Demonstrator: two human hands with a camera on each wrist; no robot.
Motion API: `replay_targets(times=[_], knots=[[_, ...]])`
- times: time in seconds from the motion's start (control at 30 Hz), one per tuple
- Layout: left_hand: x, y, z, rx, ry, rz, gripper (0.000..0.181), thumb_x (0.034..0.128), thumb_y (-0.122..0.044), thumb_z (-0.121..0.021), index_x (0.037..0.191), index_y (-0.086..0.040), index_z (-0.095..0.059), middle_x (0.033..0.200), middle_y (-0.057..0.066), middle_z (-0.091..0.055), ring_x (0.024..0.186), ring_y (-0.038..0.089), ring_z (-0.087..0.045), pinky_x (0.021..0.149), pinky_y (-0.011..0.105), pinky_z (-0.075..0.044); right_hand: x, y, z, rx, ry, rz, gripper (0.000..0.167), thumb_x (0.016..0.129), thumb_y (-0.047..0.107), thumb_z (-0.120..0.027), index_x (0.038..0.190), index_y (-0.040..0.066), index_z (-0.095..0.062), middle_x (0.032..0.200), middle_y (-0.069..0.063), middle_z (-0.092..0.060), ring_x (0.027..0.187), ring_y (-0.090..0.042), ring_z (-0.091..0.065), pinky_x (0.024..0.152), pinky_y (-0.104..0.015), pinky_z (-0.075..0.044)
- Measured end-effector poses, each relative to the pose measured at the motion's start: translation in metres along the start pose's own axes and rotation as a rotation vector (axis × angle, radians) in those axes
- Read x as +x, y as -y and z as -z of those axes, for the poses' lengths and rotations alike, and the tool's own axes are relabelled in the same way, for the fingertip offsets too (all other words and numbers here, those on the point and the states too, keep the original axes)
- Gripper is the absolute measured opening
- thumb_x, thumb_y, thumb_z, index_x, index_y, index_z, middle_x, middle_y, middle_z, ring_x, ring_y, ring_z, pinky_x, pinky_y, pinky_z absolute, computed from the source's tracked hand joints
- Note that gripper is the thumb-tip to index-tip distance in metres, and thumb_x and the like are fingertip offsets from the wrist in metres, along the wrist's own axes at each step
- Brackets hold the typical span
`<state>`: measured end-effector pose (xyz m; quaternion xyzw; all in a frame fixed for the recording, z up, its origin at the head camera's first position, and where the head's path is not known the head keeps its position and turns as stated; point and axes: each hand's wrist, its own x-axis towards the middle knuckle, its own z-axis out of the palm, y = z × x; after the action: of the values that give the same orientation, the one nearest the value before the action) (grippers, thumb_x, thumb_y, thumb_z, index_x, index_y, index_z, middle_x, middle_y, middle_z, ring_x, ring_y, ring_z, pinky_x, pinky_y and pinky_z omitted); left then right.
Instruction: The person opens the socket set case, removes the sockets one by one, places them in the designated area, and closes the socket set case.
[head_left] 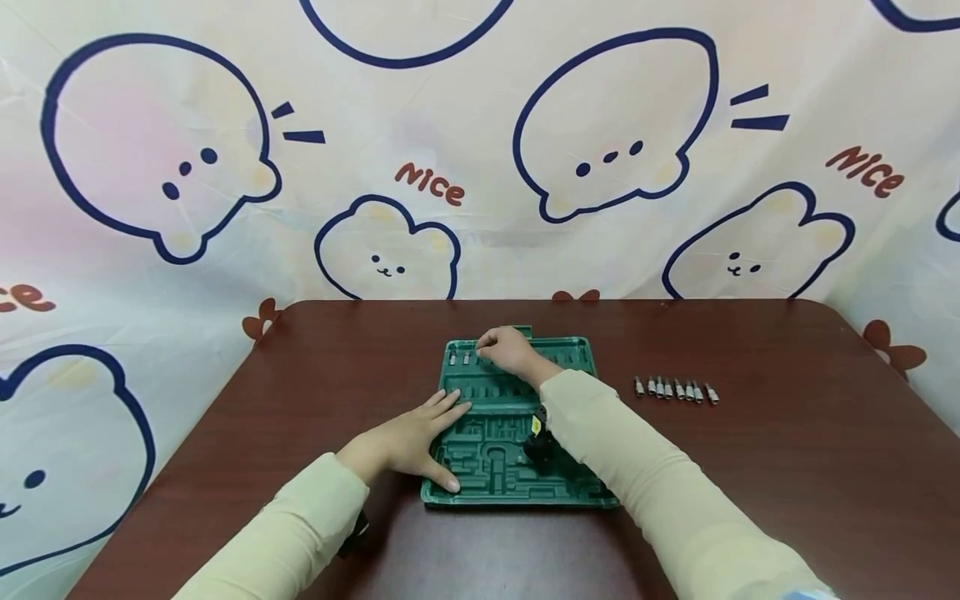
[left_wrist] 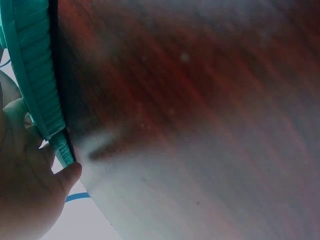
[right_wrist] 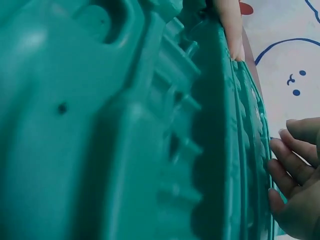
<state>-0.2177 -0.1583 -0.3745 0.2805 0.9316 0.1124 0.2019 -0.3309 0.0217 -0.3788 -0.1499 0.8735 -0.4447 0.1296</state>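
A green molded tool case [head_left: 480,500] lies spread flat on the brown table. My left hand [head_left: 408,437] rests on its left edge, fingers spread across the rim and thumb at the near corner. In the left wrist view, the left thumb [left_wrist: 67,177] touches the case's side [left_wrist: 37,65]. Over the far slotted row is my right hand [head_left: 510,350], its fingers bent and fingertips close together. Whether a small piece sits between them is hidden. Two small silver bits [head_left: 467,358] stand in slots just left of those fingertips. In the right wrist view, the right fingers [right_wrist: 295,165] are beside the case's edge.
Several silver bits [head_left: 678,390] lie in a row on the table [head_left: 787,467], right of the case. A black wrist device [head_left: 538,442] with a yellow label hangs under the right forearm. A cartoon-printed cloth [head_left: 480,125] stands behind the table.
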Motion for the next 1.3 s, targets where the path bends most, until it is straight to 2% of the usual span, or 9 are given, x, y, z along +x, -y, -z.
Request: replay_targets(times=[0.2, 0.43, 0.5, 0.6, 0.7, 0.83, 1.03, 1.2, 1.3], knots=[[-0.001, 0.000, 0.005, 0.008, -0.002, 0.001, 0.105, 0.0585, -0.063, -0.061, 0.140, -0.021, -0.012, 0.144, 0.000, 0.000, 0.129, 0.020, 0.004, 0.096, 0.043, -0.024, 0.011, 0.009, -0.004, -0.104, 0.046, -0.011, 0.026, 0.087, 0.013, -0.052, 0.110, 0.003, -0.058, 0.114, -0.010, -0.053, 0.103, -0.023, -0.049, 0.080, -0.036, -0.042], [-0.002, -0.001, 0.007, 0.016, -0.012, 0.008, 0.105, 0.0583, -0.064, -0.061, 0.140, -0.021, -0.012, 0.144, 0.000, 0.001, 0.129, 0.020, 0.004, 0.096, 0.042, -0.024, 0.017, 0.023, -0.012, -0.373, 0.044, -0.051, 0.026, 0.089, 0.025, -0.048, 0.103, 0.009, -0.062, 0.106, -0.008, -0.057, 0.106, -0.027, -0.043, 0.093, -0.049, -0.023], [-0.002, -0.002, 0.006, 0.016, -0.016, 0.003, 0.105, 0.0584, -0.064, -0.061, 0.140, -0.021, -0.012, 0.144, 0.000, 0.000, 0.129, 0.020, 0.004, 0.096, 0.042, -0.024, 0.018, 0.025, -0.014, -0.393, 0.045, -0.059, 0.026, 0.089, 0.024, -0.047, 0.105, 0.009, -0.061, 0.109, -0.007, -0.056, 0.108, -0.028, -0.041, 0.094, -0.049, -0.020], [-0.001, -0.002, 0.005, 0.010, -0.016, 0.002, 0.105, 0.0579, -0.064, -0.061, 0.140, -0.020, -0.013, 0.144, 0.001, -0.001, 0.129, 0.020, 0.004, 0.096, 0.043, -0.024, 0.019, 0.024, -0.016, -0.370, 0.029, -0.067, 0.023, 0.089, 0.022, -0.048, 0.104, 0.009, -0.060, 0.110, -0.005, -0.055, 0.107, -0.025, -0.043, 0.094, -0.048, -0.022], [-0.001, -0.003, 0.006, 0.010, -0.004, 0.018, 0.106, 0.0568, -0.065, -0.061, 0.140, -0.021, -0.013, 0.144, 0.000, -0.001, 0.129, 0.019, 0.003, 0.096, 0.043, -0.024, 0.019, 0.023, -0.017, -0.322, 0.023, -0.076, 0.020, 0.089, 0.020, -0.049, 0.076, 0.009, -0.059, 0.076, -0.003, -0.057, 0.081, -0.021, -0.051, 0.090, -0.045, -0.026], [-0.001, -0.003, 0.007, 0.010, 0.008, 0.036, 0.106, 0.0564, -0.065, -0.062, 0.140, -0.022, -0.014, 0.144, -0.001, -0.002, 0.129, 0.019, 0.003, 0.095, 0.042, -0.025, 0.021, 0.024, -0.018, -0.304, 0.042, -0.077, 0.033, 0.089, 0.020, -0.049, 0.057, 0.011, -0.044, 0.047, -0.001, -0.037, 0.053, -0.018, -0.041, 0.084, -0.043, -0.029], [0.000, -0.003, 0.007, 0.004, 0.014, 0.040, 0.106, 0.0566, -0.065, -0.062, 0.140, -0.022, -0.013, 0.144, -0.001, -0.001, 0.129, 0.018, 0.003, 0.096, 0.042, -0.025, 0.024, 0.026, -0.019, -0.345, 0.097, -0.089, 0.033, 0.091, 0.018, -0.043, 0.059, 0.012, -0.046, 0.055, -0.001, -0.042, 0.054, -0.015, -0.039, 0.087, -0.045, -0.030], [0.000, -0.003, 0.004, -0.004, 0.015, 0.035, 0.106, 0.0558, -0.065, -0.062, 0.140, -0.022, -0.013, 0.144, -0.001, -0.001, 0.129, 0.019, 0.003, 0.095, 0.043, -0.026, 0.024, 0.022, -0.017, -0.145, 0.095, -0.107, 0.039, 0.092, 0.011, -0.039, 0.053, 0.011, -0.038, 0.057, -0.002, -0.043, 0.053, -0.015, -0.035, 0.097, -0.049, -0.014], [0.000, -0.003, 0.002, -0.006, 0.015, 0.038, 0.107, 0.0555, -0.065, -0.062, 0.140, -0.022, -0.013, 0.144, -0.001, -0.001, 0.129, 0.018, 0.003, 0.094, 0.043, -0.027, 0.023, 0.019, -0.018, -0.039, 0.068, -0.085, 0.026, 0.091, 0.007, -0.041, 0.066, 0.006, -0.045, 0.073, -0.006, -0.049, 0.058, -0.016, -0.037, 0.095, -0.044, -0.022]])
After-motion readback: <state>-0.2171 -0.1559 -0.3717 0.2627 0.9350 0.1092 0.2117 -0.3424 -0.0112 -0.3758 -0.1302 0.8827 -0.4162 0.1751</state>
